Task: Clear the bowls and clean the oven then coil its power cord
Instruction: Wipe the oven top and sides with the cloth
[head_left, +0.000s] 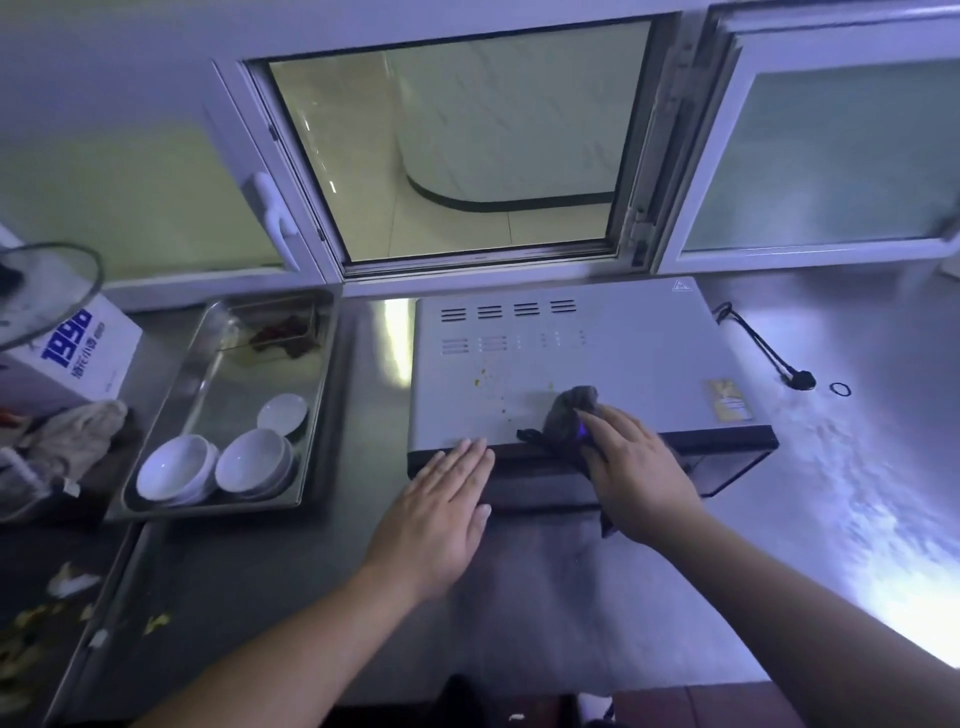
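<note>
A white oven (613, 353) stands on the steel counter under an open window, with small yellow crumbs on its top. My right hand (636, 470) presses a grey cloth (574, 408) onto the oven's front top edge. Flat on the front left corner of the oven lies my left hand (441, 512), its fingers straight. The black power cord (761, 345) runs loose on the counter to the right of the oven, ending in a plug. Several white bowls (215, 465) sit stacked in a steel tray (311, 415) left of the oven.
A small black band (840, 388) lies beside the plug. At the left are a white box with blue print (78, 358), a glass lid (41, 291) and a crumpled rag (78, 431). Food scraps lie at the lower left. An open window sash (270, 208) juts out above the tray.
</note>
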